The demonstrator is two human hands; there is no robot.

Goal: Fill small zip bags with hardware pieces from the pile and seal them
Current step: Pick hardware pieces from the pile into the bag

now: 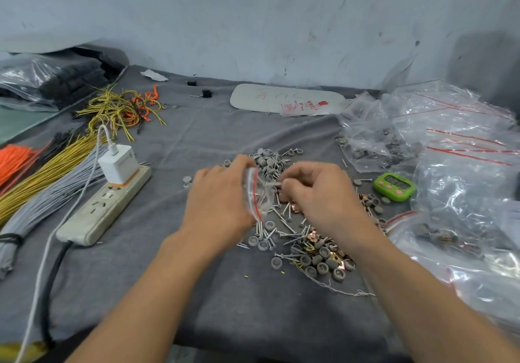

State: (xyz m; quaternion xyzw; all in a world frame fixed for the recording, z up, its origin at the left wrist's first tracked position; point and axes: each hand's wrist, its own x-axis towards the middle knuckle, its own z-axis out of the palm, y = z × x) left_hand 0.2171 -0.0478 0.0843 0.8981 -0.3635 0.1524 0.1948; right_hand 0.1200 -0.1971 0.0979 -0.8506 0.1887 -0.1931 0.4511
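Note:
A small clear zip bag (257, 193) with a red seal line is held upright in my left hand (222, 193), its mouth facing right. My right hand (315, 191) pinches small hardware pieces at the bag's mouth, fingers curled. Beneath both hands lies the pile of hardware (295, 238): screws, grey round caps and copper-coloured clips, spread on the grey cloth (225, 300). Some screws show inside the bag.
A power strip (104, 208) with a white charger lies to the left, beside bundles of yellow, grey and orange wires (50, 171). A green timer (394, 186) and heaps of clear zip bags (455, 165) sit at the right. A wall stands behind.

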